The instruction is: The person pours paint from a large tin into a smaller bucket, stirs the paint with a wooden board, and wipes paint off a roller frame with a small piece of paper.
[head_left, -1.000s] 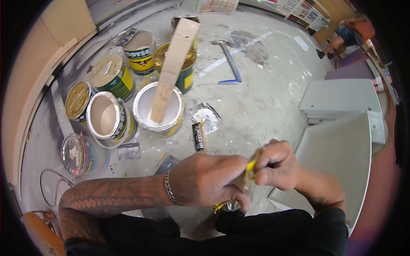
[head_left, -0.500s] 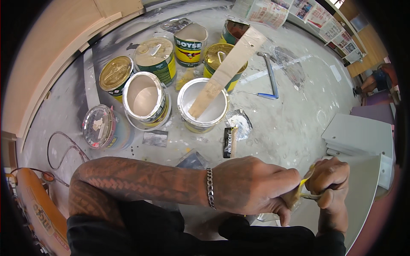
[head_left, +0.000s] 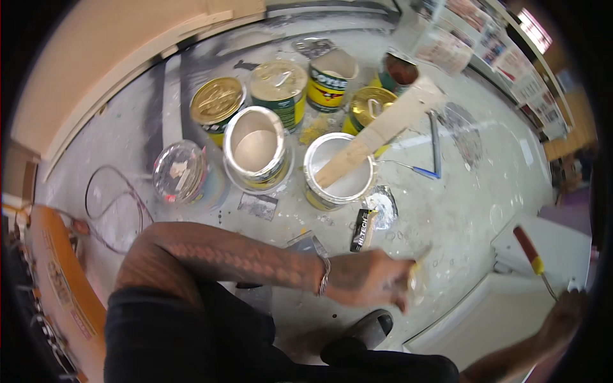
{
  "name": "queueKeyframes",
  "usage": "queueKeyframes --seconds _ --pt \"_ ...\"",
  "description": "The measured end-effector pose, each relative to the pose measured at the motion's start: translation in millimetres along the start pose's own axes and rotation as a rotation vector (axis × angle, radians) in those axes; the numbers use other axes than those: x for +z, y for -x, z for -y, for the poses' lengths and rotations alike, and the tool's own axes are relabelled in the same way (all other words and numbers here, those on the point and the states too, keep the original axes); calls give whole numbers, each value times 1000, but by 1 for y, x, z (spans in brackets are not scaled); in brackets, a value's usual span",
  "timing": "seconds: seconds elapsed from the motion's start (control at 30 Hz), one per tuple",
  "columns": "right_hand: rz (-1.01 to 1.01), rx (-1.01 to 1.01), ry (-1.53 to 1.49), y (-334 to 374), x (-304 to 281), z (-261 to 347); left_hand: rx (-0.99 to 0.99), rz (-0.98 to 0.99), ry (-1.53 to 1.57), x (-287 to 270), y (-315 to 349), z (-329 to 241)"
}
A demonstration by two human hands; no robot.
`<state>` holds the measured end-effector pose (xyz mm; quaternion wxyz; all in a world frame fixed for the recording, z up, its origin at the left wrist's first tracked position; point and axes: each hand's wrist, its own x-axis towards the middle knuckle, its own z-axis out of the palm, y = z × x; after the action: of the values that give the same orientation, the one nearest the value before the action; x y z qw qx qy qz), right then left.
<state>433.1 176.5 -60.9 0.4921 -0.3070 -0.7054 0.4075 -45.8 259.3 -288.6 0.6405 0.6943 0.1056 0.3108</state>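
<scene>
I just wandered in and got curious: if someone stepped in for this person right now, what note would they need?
Left hand: low over the floor, at a small yellowish thing; grip blurred.
Right hand: at the white panel, beside the red-handled tool; grip unclear.
Done: two paint cans open, one with a wooden stick in it.
Left: gold-lidded cans unopened.

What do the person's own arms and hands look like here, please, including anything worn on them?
The left forearm is bare and covered in dark patterned tattoos, with a silver chain bracelet at the wrist of the left hand. The right hand sits blurred at the rim; nothing worn shows.
</scene>
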Motion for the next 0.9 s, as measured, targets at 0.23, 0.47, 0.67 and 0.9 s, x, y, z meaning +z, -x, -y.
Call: queueKeyframes --seconds 0.23,0.47,0.67,0.9 --pt "-409 707 119 -109 183 -168 -284 -29 -272 -16 2 30" --pt "-122 979 316 -45 188 -216 -571 -89 -358 -23 0 67" --pt "-83 766 248 -52 216 -187 -292 -167 -251 -29 -8 48" --pt "-29 27 574 -56 225 -149 120 -323 -258 -23 -18 40"
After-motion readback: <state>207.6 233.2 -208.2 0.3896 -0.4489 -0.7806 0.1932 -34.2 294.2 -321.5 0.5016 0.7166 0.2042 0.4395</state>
